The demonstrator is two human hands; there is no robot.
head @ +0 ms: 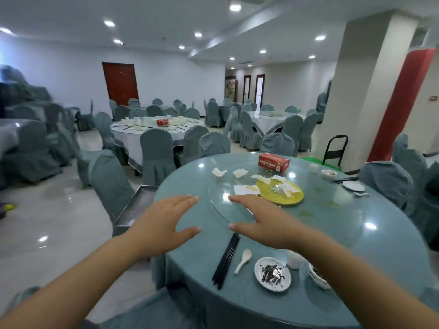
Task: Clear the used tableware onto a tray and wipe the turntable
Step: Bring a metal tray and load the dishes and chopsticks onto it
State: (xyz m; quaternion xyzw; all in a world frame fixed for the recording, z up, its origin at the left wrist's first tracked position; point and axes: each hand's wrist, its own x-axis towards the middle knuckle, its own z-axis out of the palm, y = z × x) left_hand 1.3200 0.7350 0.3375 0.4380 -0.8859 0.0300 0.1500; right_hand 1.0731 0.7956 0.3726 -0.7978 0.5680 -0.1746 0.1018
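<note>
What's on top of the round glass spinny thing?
On the glass turntable lie a yellow plate with crumpled napkins on it and a stained white paper beside it. The right hand covers part of the near edge, hiding whatever lies beneath.

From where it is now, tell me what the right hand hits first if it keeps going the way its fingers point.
Probably the stained napkin on the turntable; the right hand points up-left, so depth leaves that unsure.
</note>
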